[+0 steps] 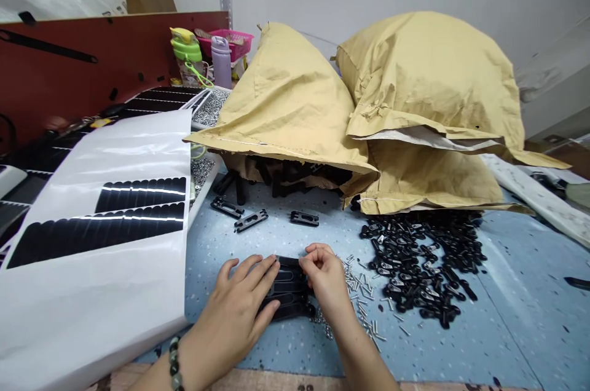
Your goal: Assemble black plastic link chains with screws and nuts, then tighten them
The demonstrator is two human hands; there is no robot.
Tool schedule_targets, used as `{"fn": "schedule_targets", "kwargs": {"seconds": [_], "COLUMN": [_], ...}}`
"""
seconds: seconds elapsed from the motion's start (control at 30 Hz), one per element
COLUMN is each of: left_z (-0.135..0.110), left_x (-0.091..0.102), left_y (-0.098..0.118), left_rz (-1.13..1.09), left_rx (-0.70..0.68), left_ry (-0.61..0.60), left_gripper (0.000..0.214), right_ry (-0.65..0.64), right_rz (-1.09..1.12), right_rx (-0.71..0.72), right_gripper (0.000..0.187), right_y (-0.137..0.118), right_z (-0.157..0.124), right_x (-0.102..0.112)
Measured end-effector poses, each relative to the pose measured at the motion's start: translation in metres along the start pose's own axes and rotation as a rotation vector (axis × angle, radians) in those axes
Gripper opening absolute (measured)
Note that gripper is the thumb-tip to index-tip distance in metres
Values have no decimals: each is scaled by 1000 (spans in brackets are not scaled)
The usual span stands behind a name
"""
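Observation:
Several flat black plastic pieces [288, 288] lie side by side in a row on the blue tabletop in front of me. My left hand [246, 299] rests over their left ends, fingers spread, fingertips touching the farthest one. At the row's far edge, a narrow black strip [290, 261] lies between my two hands. The thumb and index finger of my right hand [325, 274] pinch its right end. Whether the strip is a separate layer on the piece below is hard to tell. Silver pins [364, 289] are scattered beside my right hand.
A pile of small black parts [424, 262] lies at right. Large yellow paper sacks [295, 90] stand behind, one open with black pieces spilling out. A white sheet with black strips [106, 280] covers the left side. Bottles [222, 63] and a pink basket [239, 43] stand farther back.

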State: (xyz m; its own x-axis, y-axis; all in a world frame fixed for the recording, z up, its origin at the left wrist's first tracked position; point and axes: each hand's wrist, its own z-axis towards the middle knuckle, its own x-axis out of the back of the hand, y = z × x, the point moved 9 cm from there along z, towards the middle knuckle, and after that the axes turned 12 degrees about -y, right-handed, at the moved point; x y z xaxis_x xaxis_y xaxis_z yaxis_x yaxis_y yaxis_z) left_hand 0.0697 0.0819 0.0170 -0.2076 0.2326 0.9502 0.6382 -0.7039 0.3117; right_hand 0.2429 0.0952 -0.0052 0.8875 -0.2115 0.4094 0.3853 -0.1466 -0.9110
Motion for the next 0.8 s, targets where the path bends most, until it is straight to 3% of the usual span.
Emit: {"fn": "schedule_targets", "kwargs": {"seconds": [0.3,0.63,0.8], "left_z": [-2,9,10], "left_x": [-2,1,4], "left_y": [-1,4,7], "left_rz": [-20,-2,11], "left_rx": [0,20,16], "left_ry": [13,21,59], "left_gripper": [47,45,45], "right_ry": [-23,-75,-117], "right_rz": [8,-139,-474], "right_rx": [-20,-28,-35], "right_gripper": [26,18,22], "right_y": [3,-7,-15], "right_z": [1,0,1], "right_x": [-3,-4,1]}}
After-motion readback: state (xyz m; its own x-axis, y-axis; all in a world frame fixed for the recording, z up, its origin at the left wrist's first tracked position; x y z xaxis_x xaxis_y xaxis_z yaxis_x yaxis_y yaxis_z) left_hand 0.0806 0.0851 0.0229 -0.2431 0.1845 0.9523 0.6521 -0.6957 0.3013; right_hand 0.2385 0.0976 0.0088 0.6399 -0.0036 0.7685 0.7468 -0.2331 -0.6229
